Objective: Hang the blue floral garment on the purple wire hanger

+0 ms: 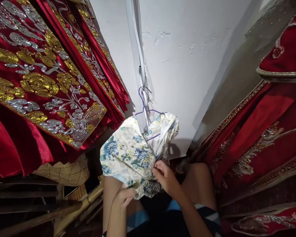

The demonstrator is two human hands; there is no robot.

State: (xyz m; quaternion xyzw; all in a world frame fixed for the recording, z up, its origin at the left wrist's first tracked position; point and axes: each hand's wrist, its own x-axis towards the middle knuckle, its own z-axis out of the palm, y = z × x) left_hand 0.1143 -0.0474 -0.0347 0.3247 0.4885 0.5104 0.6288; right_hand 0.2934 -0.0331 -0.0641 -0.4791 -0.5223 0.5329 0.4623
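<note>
Leftmost, red embroidered cloth (39, 82) is hanging to the left of the floral garment (135, 148), its gold and silver sequins catching the light. Below that cloth, down and left of the garment, wooden slats (71, 210) are lying at slants in shadow. The left hand (123, 196) is reaching to the garment's lower left edge, its fingers curling there; blur is hiding the tips, so I cannot tell whether they are pinching cloth. The floral garment itself is hanging in the middle, just above the person's lap, with a purple hanger (144, 106) rising from its neckline beside a pale upright strip (141, 59). The right hand (166, 179) is touching the garment's front opening, its fingers closing together on the fabric edge. Behind and above the garment, a white panel (177, 72) is standing, its surface showing scuffs. Below and right of the garment, a bare knee (198, 181) is bending. Farthest right, well apart from the garment, red beaded clothes (251, 138) are hanging.
</note>
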